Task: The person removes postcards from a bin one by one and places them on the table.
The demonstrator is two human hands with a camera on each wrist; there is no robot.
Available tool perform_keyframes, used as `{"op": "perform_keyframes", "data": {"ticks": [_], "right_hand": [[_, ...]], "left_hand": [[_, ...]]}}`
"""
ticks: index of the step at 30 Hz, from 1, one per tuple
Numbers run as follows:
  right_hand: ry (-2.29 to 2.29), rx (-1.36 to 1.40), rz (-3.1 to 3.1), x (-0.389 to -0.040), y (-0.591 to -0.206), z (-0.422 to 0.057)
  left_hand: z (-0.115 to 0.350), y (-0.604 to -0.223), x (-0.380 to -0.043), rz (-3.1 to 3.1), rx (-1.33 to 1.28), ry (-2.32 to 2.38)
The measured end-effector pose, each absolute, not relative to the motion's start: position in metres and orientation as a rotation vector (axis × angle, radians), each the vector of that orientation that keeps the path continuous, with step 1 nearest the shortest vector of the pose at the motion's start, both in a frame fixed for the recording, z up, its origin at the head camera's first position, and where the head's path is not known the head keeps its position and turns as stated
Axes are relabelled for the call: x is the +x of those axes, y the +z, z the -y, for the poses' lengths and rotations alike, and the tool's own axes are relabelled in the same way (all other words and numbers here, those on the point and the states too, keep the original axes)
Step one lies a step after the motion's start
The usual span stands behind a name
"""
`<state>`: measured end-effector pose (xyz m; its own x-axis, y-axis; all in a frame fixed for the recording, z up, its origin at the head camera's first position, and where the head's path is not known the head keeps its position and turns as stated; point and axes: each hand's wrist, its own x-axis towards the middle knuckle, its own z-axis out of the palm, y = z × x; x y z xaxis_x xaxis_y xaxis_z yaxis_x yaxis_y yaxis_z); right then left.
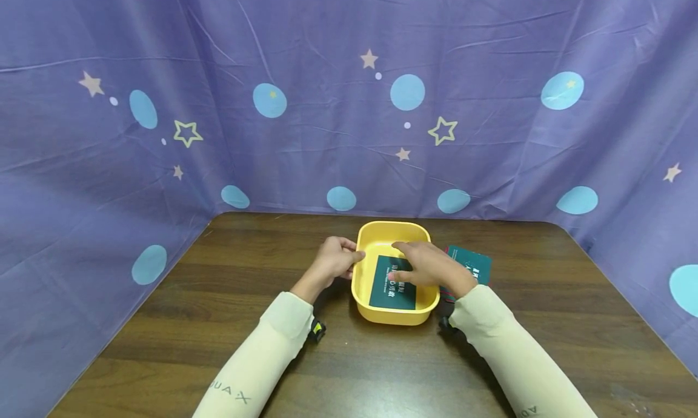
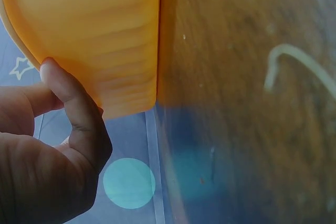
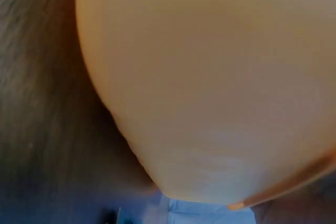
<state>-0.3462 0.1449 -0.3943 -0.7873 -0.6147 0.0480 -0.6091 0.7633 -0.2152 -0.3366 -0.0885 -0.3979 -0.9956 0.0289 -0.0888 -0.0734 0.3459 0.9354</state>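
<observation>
A yellow plastic basin [image 1: 386, 316] with rounded corners stands on the brown wooden table. My left hand [image 1: 334, 260] grips its left rim, the thumb over the edge and the fingers along the outside. The left wrist view shows the basin's side wall [image 2: 115, 35] and the left hand [image 2: 68, 135] at its rim. Inside the basin lies a dark green booklet [image 1: 382, 285] with white writing. Over it reaches my right hand [image 1: 420, 263], its fingers and thumb spread apart; whether they touch the booklet is unclear. Basin wall [image 3: 210, 87] fills the right wrist view, mostly hiding that hand.
Right of the basin, partly under the right forearm, lie more green booklets [image 1: 474, 263] with red edges. A purple curtain [image 1: 338, 145] with stars and blue ovals hangs behind the wooden table [image 1: 229, 272].
</observation>
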Motion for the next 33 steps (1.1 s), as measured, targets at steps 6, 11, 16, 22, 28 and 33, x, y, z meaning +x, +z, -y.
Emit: {"op": "perform_keyframes", "data": {"ticks": [6,11,16,22,28,33], "right_hand": [[-0.109,-1.035,-2.952,-0.345,-0.397,-0.142],[0.045,-1.002,-2.957,-0.345,-0.398,-0.139],[0.194,-0.962,-2.929,-0.345,-0.399,-0.137],[0.274,-0.95,-2.909,-0.345,-0.398,-0.135],[0.298,-0.932,-2.918,-0.344,-0.397,-0.134],[0.31,-0.924,-2.917,-0.346,-0.397,-0.133]], "left_hand": [[0.087,-0.397,-0.338,-2.496,-0.036,1.747],[0.087,-0.396,-0.338,-2.502,-0.042,1.74],[0.088,-0.396,-0.338,-2.5,-0.042,1.739],[0.088,-0.397,-0.338,-2.499,-0.038,1.746],[0.088,-0.397,-0.337,-2.495,-0.048,1.746],[0.088,-0.397,-0.338,-2.501,-0.045,1.751]]}}
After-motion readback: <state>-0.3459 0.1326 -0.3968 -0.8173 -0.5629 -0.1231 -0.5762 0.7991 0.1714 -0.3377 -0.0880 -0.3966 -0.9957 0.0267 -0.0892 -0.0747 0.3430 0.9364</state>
